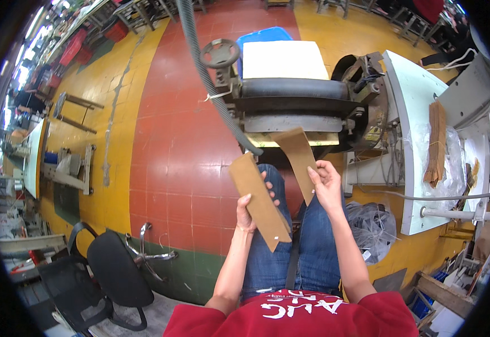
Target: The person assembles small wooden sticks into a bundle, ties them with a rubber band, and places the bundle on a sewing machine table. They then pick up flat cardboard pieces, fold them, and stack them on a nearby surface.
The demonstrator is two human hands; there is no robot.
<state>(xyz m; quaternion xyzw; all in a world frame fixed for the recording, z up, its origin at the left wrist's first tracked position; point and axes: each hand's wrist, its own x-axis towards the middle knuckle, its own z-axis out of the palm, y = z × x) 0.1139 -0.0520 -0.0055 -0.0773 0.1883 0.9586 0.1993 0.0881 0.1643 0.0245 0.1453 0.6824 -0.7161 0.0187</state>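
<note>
As seen from above, near to far:
Left hand point(247, 212): fingers closed round a long brown cardboard strip point(259, 201), thumb on its edge; strip tilts over the lap.
Right hand point(327, 182): pinching second brown cardboard piece point(298, 154) btwn thumb & fingers, held upright, just beside the machine point(290, 106).
Clear plastic bag point(371, 224): on floor, right of knee.
White sheet point(283, 60): flat rectangle atop machine.
Brown strip stack point(437, 143): on white table point(411, 112), far right, on clear plastic.

A clear plastic bag point(450, 160) lies crumpled on the white desk point(419, 112) at the right under a stack of brown strips, and another crinkled clear bag point(371, 230) sits on the floor below it.
</note>
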